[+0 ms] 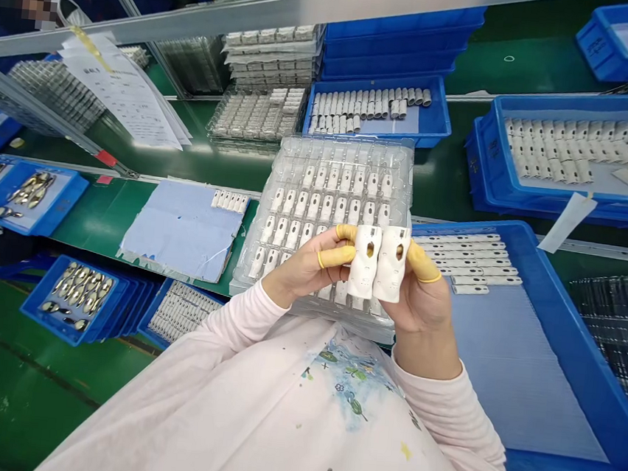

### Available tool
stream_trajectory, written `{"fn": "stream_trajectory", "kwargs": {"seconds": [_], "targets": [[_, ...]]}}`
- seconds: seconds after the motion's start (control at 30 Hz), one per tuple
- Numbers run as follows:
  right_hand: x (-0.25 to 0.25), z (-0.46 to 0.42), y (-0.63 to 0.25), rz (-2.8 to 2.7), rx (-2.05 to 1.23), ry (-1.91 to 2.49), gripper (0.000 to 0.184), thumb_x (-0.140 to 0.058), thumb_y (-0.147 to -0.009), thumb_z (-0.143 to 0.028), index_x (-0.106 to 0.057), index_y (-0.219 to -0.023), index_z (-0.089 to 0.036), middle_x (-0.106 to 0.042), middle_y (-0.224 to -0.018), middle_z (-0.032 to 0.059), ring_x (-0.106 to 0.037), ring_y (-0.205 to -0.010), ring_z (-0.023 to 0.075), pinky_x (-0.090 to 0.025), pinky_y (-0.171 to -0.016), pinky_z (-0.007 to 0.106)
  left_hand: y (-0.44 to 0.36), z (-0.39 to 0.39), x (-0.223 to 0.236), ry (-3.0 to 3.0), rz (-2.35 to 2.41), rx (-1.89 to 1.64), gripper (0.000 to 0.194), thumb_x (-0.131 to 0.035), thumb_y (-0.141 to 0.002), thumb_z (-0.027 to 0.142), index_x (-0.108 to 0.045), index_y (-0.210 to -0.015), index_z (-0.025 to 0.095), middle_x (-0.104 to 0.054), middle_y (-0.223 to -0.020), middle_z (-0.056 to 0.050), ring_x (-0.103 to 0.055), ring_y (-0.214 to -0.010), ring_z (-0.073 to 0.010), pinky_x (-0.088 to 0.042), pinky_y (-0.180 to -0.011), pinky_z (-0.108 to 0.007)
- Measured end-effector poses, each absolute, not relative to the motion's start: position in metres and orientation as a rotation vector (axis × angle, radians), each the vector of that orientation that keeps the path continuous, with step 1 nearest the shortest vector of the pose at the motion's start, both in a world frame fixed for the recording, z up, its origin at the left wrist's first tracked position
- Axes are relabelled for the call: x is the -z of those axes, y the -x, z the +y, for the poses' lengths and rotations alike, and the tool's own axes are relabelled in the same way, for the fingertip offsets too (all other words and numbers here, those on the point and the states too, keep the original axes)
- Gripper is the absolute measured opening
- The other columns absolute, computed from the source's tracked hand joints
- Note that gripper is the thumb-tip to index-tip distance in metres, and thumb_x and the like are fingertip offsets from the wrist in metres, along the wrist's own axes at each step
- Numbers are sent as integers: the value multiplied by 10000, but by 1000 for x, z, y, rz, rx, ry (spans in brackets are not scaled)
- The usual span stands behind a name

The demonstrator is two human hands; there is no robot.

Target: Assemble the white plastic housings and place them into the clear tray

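Observation:
My left hand [308, 261] and my right hand [423, 290] are raised in front of me, with yellow finger cots on several fingertips. The left hand pinches a white plastic part [365, 261] that has a small oval opening showing brown inside. The right hand pinches a matching white part [391, 264]. The two parts stand upright, side by side and touching. Just below and behind my hands lies a clear blister tray [338, 156] holding rows of similar white parts. My hands hide its lower portion.
A blue bin [549, 384] with flat metal strips lies to the right. Another blue bin [578, 142] holds white parts, and stacked clear trays stand at the back. A blue sheet [181, 230] lies on the green bench to the left, near small blue bins of metal pieces. A person stands far ahead.

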State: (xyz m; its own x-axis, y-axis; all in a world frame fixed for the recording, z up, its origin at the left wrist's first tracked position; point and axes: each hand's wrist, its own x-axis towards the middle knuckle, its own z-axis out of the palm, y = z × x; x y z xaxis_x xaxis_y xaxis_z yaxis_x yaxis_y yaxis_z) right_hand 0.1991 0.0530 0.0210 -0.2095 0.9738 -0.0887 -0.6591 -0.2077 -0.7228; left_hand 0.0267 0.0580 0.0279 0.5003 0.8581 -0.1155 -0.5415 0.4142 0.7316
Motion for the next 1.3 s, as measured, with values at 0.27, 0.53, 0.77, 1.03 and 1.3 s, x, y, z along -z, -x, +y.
{"fn": "stream_trajectory", "kwargs": {"seconds": [0.27,0.53,0.77,1.03,1.3], "targets": [[-19,54,-201,-704,-1698,642,280,-937,-766,-533,-805,-834,-296,-752,-751,-14,-743,-706,194,-669,-666,321,-26,60,-24,-767,539,-960,507,-977,-700,550,-723,-1015,244,-665,-839,14,-607,-693,-117,-515,-678,-279],[15,78,-197,-606,-1687,638,181,-875,-824,-421,-755,-860,-290,-768,-848,-35,-729,-759,172,-685,-780,334,-27,78,0,-777,613,-1091,437,-964,-737,488,-765,-1041,244,-714,-982,-5,-634,-848,-145,-506,-797,-286],[63,120,-187,-417,-1760,739,116,-800,-820,-218,-732,-903,-262,-808,-900,-35,-748,-828,159,-690,-832,298,-36,119,47,-511,835,-1147,148,-805,-817,139,-733,-936,190,-703,-927,16,-614,-838,-118,-464,-891,-273],[88,132,-195,-358,-1823,772,192,-734,-789,-182,-718,-964,-260,-833,-910,5,-801,-914,242,-717,-927,446,-37,121,59,-446,877,-1092,134,-755,-840,94,-732,-941,179,-698,-879,22,-606,-795,-113,-476,-860,-276],[94,132,-196,-338,-1842,759,232,-758,-750,-197,-690,-955,-281,-835,-935,7,-807,-1054,285,-713,-971,489,-37,123,62,-424,907,-1063,145,-798,-820,84,-727,-911,171,-690,-870,18,-611,-827,-116,-477,-936,-292]]}}
